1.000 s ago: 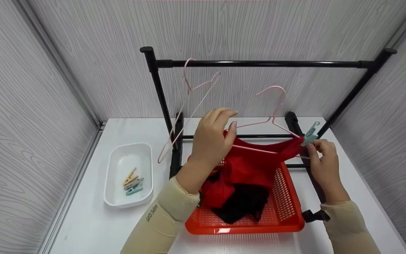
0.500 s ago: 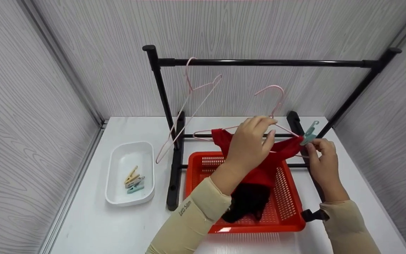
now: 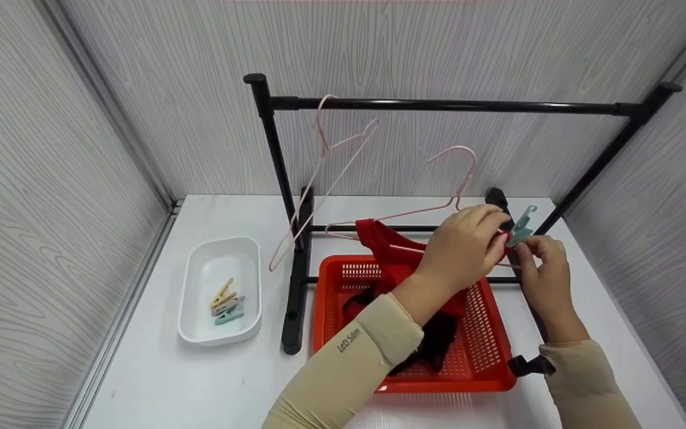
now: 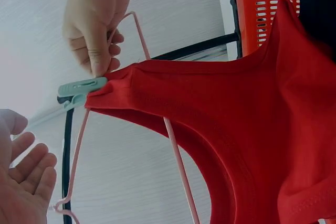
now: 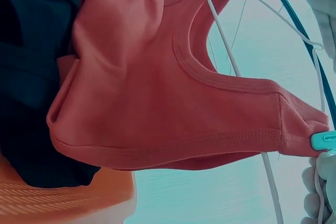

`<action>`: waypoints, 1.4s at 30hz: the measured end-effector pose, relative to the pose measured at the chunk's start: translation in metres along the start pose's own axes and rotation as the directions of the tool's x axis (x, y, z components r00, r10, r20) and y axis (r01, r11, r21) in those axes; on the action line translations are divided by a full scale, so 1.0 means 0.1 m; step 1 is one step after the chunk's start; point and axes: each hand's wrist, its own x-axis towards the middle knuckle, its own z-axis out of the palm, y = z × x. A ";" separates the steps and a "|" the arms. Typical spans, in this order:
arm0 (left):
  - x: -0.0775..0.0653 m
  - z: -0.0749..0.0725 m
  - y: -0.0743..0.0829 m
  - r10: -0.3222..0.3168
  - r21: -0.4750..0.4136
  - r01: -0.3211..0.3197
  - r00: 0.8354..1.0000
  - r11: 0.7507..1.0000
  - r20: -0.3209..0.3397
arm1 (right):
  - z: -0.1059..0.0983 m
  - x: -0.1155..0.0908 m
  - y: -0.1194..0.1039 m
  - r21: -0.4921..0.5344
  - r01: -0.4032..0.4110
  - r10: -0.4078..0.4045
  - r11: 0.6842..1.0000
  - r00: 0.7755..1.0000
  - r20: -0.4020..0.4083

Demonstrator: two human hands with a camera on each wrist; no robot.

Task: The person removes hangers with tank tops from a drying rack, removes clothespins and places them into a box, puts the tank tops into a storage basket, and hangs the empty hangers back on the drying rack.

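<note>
A red sleeveless garment (image 4: 241, 114) hangs by its straps on a pink wire hanger (image 3: 405, 211). A light green clothespin (image 3: 520, 229) clips the right strap to the hanger. My right hand (image 3: 548, 277) grips the hanger's right end, just below the clothespin, its fingers curled round the wire in the left wrist view. My left hand (image 3: 465, 247) is beside the clothespin; the left wrist view shows its fingers extended and apart from the cloth. The left strap (image 3: 373, 229) sits on the hanger with no clothespin on it. The garment's lower part reaches into the red basket (image 3: 417, 384).
Dark cloth (image 3: 435, 342) lies in the basket. Another pink hanger (image 3: 301, 220) hangs at the left of the black rack bar (image 3: 438, 105). Several clothespins (image 3: 228, 305) lie in a white tray (image 3: 191, 330) at the left. The rack's feet (image 3: 293, 322) flank the basket.
My left hand has moved right along the hanger, from the left strap to the clothespin, uncovering the left strap. My right hand stays at the hanger's right end.
</note>
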 end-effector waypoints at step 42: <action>0.23 0.29 0.07 -0.062 0.090 0.033 0.940 0.995 0.336 | 0.05 -0.06 -0.13 -0.039 0.003 -0.002 0.999 0.999 0.041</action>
